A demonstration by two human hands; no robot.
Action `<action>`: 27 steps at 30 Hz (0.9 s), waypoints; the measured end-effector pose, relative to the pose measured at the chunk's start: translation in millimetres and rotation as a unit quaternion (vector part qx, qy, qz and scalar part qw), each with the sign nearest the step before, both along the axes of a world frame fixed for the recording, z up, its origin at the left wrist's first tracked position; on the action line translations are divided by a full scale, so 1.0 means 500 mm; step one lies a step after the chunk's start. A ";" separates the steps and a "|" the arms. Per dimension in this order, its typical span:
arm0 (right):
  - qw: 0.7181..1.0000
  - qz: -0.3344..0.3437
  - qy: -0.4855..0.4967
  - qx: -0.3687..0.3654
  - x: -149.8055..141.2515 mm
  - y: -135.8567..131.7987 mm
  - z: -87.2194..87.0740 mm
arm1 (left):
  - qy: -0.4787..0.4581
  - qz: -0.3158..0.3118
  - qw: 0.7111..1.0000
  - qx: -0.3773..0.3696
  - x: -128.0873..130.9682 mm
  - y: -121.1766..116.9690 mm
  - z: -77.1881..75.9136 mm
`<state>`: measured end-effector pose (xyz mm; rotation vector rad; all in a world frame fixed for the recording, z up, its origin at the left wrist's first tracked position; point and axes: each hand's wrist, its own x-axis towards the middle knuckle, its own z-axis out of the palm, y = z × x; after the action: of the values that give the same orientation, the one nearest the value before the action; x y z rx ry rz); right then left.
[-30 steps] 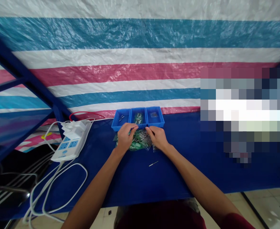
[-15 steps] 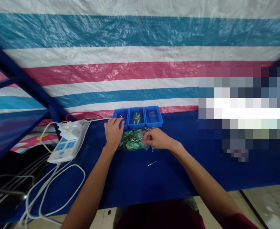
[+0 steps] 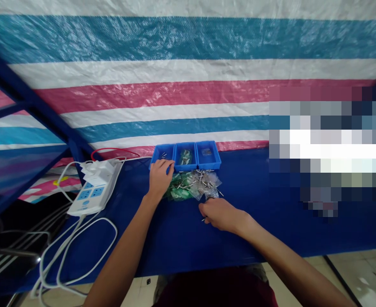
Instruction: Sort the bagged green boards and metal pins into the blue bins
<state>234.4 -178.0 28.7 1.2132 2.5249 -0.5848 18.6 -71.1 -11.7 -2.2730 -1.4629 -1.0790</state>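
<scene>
Head view: left hand (image 3: 160,178) half-spread, thumb apart, placed at front of left blue tray (image 3: 159,149). Right hand (image 3: 219,213) curled over metal pin (image 3: 203,219) on blue table (image 3: 255,204); whether pin is pinched cannot be told. Plastic bags (image 3: 198,187) piled just beyond.

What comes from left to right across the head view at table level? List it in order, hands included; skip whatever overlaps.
White power strip → left hand → middle blue bin → right hand → pixelated area, its contents unreadable.
</scene>
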 end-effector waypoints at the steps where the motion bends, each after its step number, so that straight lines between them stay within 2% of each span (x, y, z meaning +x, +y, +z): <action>1: 1.000 0.000 0.006 0.006 0.002 0.000 -0.004 | -0.002 -0.003 1.000 0.000 0.001 0.000 0.000; 5: 0.993 -0.004 0.102 0.051 0.001 0.014 -0.007 | -0.011 -0.008 1.000 0.002 0.006 -0.003 0.001; 8: 0.963 -0.063 0.224 0.135 -0.006 0.059 0.008 | -0.031 -0.015 0.999 0.009 0.011 -0.008 0.002; 10: 0.930 -0.134 0.301 0.161 -0.012 0.101 0.014 | -0.044 -0.024 0.999 0.011 0.015 -0.011 0.001; 12: 0.888 -0.179 0.402 0.134 -0.017 0.139 0.008 | -0.044 -0.032 0.998 0.011 0.018 -0.015 0.000; 15: 0.795 -0.238 0.546 0.114 -0.025 0.170 -0.020 | -0.038 -0.046 0.998 0.012 0.023 -0.019 -0.001; 17: 0.761 -0.267 0.582 0.105 -0.028 0.174 -0.046 | -0.042 -0.061 0.997 0.014 0.026 -0.022 -0.002; 19: 0.749 -0.281 0.594 0.083 -0.027 0.172 -0.067 | -0.049 -0.079 0.996 0.015 0.030 -0.025 -0.003; 22: 0.747 -0.292 0.593 0.065 -0.024 0.165 -0.086 | -0.056 -0.106 0.993 0.010 0.036 -0.029 -0.002; 27: 0.777 -0.299 0.549 0.069 -0.020 0.159 -0.098 | -0.050 -0.137 0.989 -0.015 0.039 -0.033 -0.004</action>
<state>224.3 -98.6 -20.4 2.2463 2.9759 -1.7054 38.2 -87.5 -13.5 -2.5305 -1.2314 -1.2716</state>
